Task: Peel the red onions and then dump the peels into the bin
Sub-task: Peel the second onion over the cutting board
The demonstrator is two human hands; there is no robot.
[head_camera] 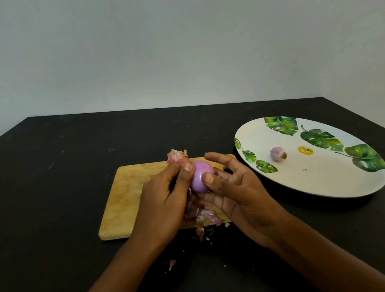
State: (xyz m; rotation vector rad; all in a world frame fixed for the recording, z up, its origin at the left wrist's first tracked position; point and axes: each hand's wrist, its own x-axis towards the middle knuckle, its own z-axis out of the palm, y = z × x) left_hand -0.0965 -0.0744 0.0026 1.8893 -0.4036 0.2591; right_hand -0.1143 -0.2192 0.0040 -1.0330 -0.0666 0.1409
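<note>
Red onion (200, 181), smooth and pale purple where it is bare, is held between both hands just above the wooden cutting board (121, 202). I see my right hand (238, 196) gripping it, thumb pressed on its front and fingers curled round behind. My left hand (162, 204) pinches a tuft of loose skin (176, 157) that sticks up past the fingers, with its thumb against the onion's left side. More peels (203, 215) lie heaped under the hands at the board's near edge, some spilling onto the black tabletop (47, 186), and one small scrap (172, 263) lies apart, nearer to me. To the right sits a white plate (315, 180) with green leaf prints, carrying a second small onion (278, 153) beside a yellow mark (305, 150).
</note>
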